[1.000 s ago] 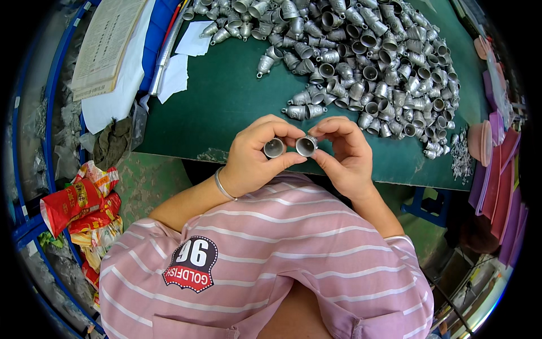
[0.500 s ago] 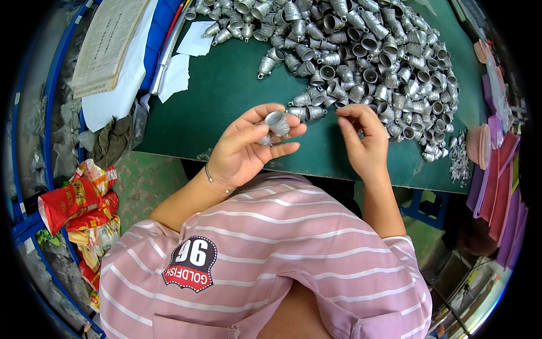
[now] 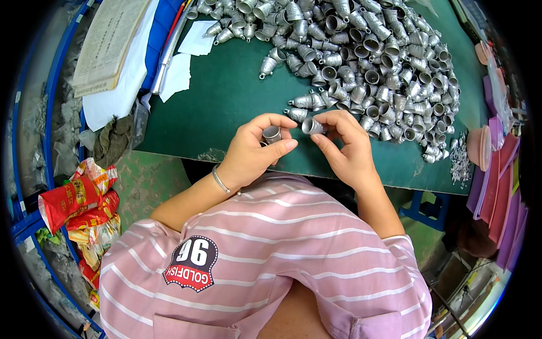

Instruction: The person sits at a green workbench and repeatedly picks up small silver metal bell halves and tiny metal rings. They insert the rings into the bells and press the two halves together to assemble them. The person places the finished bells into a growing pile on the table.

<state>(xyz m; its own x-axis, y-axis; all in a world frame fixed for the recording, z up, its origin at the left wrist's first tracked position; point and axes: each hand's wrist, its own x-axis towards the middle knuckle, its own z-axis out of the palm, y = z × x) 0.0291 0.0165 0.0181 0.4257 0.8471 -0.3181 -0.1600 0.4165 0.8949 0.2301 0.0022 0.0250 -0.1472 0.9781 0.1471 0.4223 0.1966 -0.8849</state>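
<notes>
Small silver-grey metal bells, each with a loop on its crown, lie in a big pile (image 3: 367, 62) across the far side of the green table. My left hand (image 3: 245, 152) is curled round a metal bell (image 3: 272, 134), whose open mouth shows between the fingers; part of another seems to sit below it, mostly hidden. Pinched between the thumb and fingers of my right hand (image 3: 350, 151) is a second bell (image 3: 311, 126), its mouth turned toward my left hand. Just beyond both hands, a few loose bells (image 3: 305, 101) lie at the pile's near edge.
White paper pieces (image 3: 176, 79) and a silver rod (image 3: 165, 62) lie at the table's left. A heap of tiny metal parts (image 3: 460, 161) sits near the right edge, beside pink and purple bins (image 3: 499, 186). Red snack bags (image 3: 70, 200) hang at a blue rack.
My right hand has moved left and picked up a bell, now held close to my left hand. The fingers of my left hand have curled in round its bell.
</notes>
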